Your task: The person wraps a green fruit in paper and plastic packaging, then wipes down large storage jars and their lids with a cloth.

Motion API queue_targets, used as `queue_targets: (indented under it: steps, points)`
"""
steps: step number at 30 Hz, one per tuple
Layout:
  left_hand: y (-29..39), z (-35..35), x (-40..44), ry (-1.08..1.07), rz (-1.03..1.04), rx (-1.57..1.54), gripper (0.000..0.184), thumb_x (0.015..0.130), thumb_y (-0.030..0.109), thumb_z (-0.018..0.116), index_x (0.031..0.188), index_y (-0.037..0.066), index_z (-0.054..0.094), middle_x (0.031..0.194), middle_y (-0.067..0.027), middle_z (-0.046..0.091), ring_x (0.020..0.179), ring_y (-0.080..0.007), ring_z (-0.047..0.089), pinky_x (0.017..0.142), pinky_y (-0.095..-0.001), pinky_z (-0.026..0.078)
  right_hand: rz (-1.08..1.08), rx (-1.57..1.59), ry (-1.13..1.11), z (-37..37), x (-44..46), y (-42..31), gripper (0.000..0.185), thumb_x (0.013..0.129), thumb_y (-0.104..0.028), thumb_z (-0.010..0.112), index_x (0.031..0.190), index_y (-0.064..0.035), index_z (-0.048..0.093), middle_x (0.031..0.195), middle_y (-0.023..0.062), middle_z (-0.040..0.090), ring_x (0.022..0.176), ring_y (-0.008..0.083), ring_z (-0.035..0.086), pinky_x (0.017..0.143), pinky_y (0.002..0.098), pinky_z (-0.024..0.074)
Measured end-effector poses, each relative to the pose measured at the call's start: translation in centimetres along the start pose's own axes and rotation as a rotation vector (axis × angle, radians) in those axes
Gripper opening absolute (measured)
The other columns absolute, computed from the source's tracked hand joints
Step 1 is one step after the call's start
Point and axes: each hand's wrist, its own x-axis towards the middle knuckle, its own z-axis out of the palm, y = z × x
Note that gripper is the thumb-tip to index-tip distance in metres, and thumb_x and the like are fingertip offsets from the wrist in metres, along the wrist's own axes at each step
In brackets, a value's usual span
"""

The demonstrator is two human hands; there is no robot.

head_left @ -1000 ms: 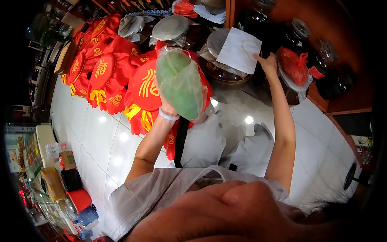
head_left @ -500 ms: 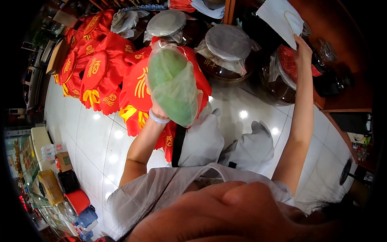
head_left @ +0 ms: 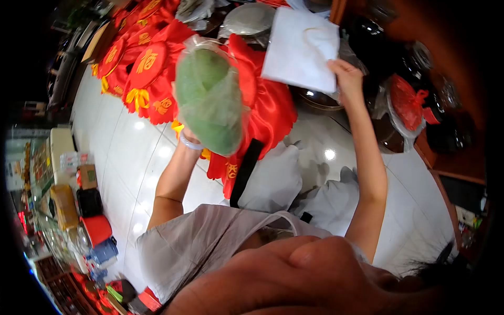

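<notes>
My left hand (head_left: 189,135) is mostly hidden behind a large green oblong fruit, like a melon (head_left: 211,102), wrapped in thin clear plastic. The hand supports it from below and behind, and a pale bracelet (head_left: 191,143) circles the wrist. My right hand (head_left: 348,81) pinches the lower right edge of a white paper bag (head_left: 296,55) with a cord handle. The bag looks flat and is held to the right of the melon, over the dark jars. Red satin cloth (head_left: 270,113) lies just behind the melon.
Jars with red covers (head_left: 148,64) and yellow ribbons stand at the left. A jar with a plastic-wrapped grey lid (head_left: 249,20) is at the back. On the right, a red plastic bundle (head_left: 406,102) tops another jar beside a wooden shelf (head_left: 457,170). A red bucket (head_left: 98,228) sits lower left.
My right hand has brought the white bag leftward and down, closer to the melon. The melon has shifted slightly left in view, still in my left hand. The camera view has turned somewhat.
</notes>
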Motion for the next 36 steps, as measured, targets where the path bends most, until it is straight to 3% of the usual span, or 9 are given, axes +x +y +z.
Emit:
queue_targets:
  steps: [9,11,14,18,28,31,33,34,36]
  points:
    - [9.1,2.8,-4.0,0.058,0.218,0.313,0.071,0.078,0.059,0.040,0.129,0.011,0.030,0.127,-0.0105,0.038,0.112,-0.0260,0.042,0.095,-0.0409,0.034,-0.136,-0.401,-0.375,14.0,-5.9,5.7,0.014,0.074,-0.011,0.057,0.069,0.0027,0.061,0.049,0.0042,0.052,0.049,0.0062,0.048,0.044,0.0266,0.0370]
    - [9.5,2.9,-3.6,0.093,0.184,0.320,0.071,0.077,0.060,0.040,0.129,0.012,0.031,0.127,-0.0103,0.038,0.113,-0.0256,0.041,0.095,-0.0404,0.034,0.012,-0.367,-0.404,15.1,-6.9,4.7,0.018,0.073,-0.013,0.057,0.066,0.0032,0.058,0.049,0.0104,0.050,0.046,0.0142,0.051,0.044,0.0322,0.0364]
    - [9.1,2.5,-2.0,0.168,0.007,0.293,0.067,0.075,0.050,0.053,0.126,0.009,0.036,0.123,-0.0121,0.043,0.109,-0.0251,0.045,0.093,-0.0401,0.037,-0.187,-0.677,-0.409,15.3,-7.2,4.8,0.025,0.070,-0.020,0.060,0.060,0.0024,0.054,0.056,0.0188,0.052,0.053,0.0322,0.054,0.050,0.0401,0.0391]
    - [8.9,0.1,1.9,0.208,-0.177,0.316,0.062,0.075,0.045,0.057,0.121,0.007,0.041,0.116,-0.0130,0.049,0.102,-0.0247,0.050,0.089,-0.0388,0.040,-0.172,-0.920,-0.456,15.3,-8.1,3.5,0.029,0.069,-0.027,0.062,0.070,0.0014,0.059,0.065,0.0180,0.059,0.065,0.0348,0.058,0.060,0.0424,0.0451]
    - [7.1,0.5,4.5,0.234,-0.271,0.661,0.060,0.075,0.038,0.060,0.122,0.005,0.040,0.114,-0.0123,0.050,0.101,-0.0218,0.051,0.087,-0.0341,0.042,-0.243,-0.627,-0.382,13.8,-8.3,4.5,0.031,0.074,-0.022,0.061,0.093,0.0024,0.057,0.063,0.0133,0.060,0.058,0.0239,0.059,0.054,0.0334,0.0442]
    - [6.8,2.0,4.9,0.174,-0.183,0.882,0.061,0.075,0.035,0.061,0.122,0.003,0.039,0.112,-0.0118,0.050,0.100,-0.0181,0.051,0.084,-0.0307,0.043,-0.328,-0.619,-0.376,14.5,-7.8,2.8,0.032,0.076,-0.017,0.061,0.100,0.0019,0.053,0.083,0.0099,0.057,0.065,0.0177,0.056,0.057,0.0299,0.0438]
    - [7.3,1.9,5.7,-0.030,-0.201,1.117,0.067,0.073,0.038,0.063,0.124,0.003,0.036,0.113,-0.0115,0.049,0.101,-0.0188,0.050,0.084,-0.0306,0.043,-0.457,-0.619,-0.388,15.3,-7.6,1.8,0.038,0.078,-0.017,0.059,0.109,0.0008,0.047,0.104,0.0135,0.049,0.092,0.0245,0.050,0.077,0.0324,0.0410]
    - [7.3,1.4,5.7,0.210,-0.183,1.230,0.067,0.067,0.043,0.067,0.117,0.003,0.046,0.112,-0.0113,0.051,0.101,-0.0198,0.050,0.083,-0.0303,0.042,-0.496,-0.591,-0.403,15.7,-7.5,1.9,0.040,0.079,-0.018,0.058,0.112,0.0006,0.046,0.109,0.0150,0.045,0.098,0.0271,0.046,0.082,0.0335,0.0380]
    - [8.1,1.4,5.8,0.233,-0.214,1.339,0.073,0.068,0.048,0.063,0.121,0.003,0.040,0.115,-0.0113,0.048,0.102,-0.0213,0.049,0.079,-0.0310,0.042,-0.538,-0.562,-0.407,16.3,-7.2,1.4,0.043,0.079,-0.019,0.058,0.114,0.0003,0.044,0.114,0.0166,0.042,0.104,0.0297,0.043,0.087,0.0345,0.0351]
